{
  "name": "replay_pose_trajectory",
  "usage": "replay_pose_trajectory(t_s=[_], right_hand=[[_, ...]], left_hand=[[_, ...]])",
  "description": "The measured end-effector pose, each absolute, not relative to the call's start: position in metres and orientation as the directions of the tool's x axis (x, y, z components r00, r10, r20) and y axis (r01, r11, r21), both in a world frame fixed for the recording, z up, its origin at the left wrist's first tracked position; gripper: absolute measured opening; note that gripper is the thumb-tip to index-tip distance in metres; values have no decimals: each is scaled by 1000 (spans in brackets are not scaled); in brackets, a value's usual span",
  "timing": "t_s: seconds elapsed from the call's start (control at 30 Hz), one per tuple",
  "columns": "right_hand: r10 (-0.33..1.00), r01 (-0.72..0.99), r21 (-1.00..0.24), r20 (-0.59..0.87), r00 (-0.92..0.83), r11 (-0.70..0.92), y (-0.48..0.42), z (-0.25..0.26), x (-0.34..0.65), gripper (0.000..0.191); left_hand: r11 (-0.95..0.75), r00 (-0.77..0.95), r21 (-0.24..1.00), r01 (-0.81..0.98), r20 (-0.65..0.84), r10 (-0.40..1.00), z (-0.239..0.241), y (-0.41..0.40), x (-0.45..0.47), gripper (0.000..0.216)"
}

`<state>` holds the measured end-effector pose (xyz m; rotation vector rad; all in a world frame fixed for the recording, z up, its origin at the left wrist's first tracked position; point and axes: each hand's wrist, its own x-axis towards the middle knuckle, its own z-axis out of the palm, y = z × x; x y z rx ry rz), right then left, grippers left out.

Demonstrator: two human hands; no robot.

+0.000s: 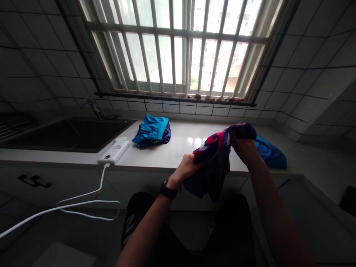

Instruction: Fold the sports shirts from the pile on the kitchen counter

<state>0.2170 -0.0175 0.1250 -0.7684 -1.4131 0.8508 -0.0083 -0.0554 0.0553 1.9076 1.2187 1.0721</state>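
Purple, pink-patched cloth (213, 157) hangs creased, grasped by fingers of left hand (187, 167) and right hand (245, 148); at frame left, the sink (65, 135) is dark.

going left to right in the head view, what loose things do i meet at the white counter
White device → stack of blue cloth → purple garment → blue cloth at the right.

1. A white countertop (178, 144) is stretching beyond the grip.
2. A blue-and-navy fabric pile (152, 130) is lying left of the left hand (187, 167).
3. A white corded device (115, 151) is resting farther left.
4. Blue cloth (269, 152) is lying beside the right hand (244, 149).
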Motion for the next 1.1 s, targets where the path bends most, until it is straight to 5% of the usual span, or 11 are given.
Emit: replay_pose_trajectory(t_s=[0.13, 0.3, 0.4, 0.53, 0.63, 0.7, 0.83, 1.0, 1.1], right_hand=[[761, -23, -778, 607, 228, 628, -3, 125, 234, 34], [629, 18, -754, 560, 539, 657, 11, 129, 254, 23], [562, 41, -787, 475, 677, 615, 24, 128, 268, 21], [857, 222, -912, 403, 322, 345, 30, 116, 274, 26], [945, 468, -842, 325, 41, 269, 11, 107, 252, 44], [931, 529, -767, 320, -175, 363, -13, 104, 225, 56], [679, 336, -632, 437, -590, 698, -53, 104, 168, 77], [735, 367, -661, 444, -512, 655, -58, 113, 150, 14], [777, 274, -767, 419, -470, 580, -55, 122, 155, 28]], left_hand=[[-342, 92, 900, 268, 330, 940, 81, -58, -42, 49], [-395, -343, 872, 289, 479, 808, 110, -61, -86, 45], [-345, -465, 901, 264, 432, 773, 120, -65, -104, 46], [-280, -476, 958, 63, 275, 835, 125, -69, -107, 45], [-252, -401, 968, -10, 227, 888, 123, -72, -94, 51], [-231, -279, 973, 0, 222, 934, 120, -74, -84, 54], [-182, -11, 983, 12, 182, 983, 114, -79, -69, 56], [-212, -103, 970, 116, 224, 969, 108, -68, -75, 58], [-250, -188, 930, 271, 306, 933, 102, -55, -86, 59]])
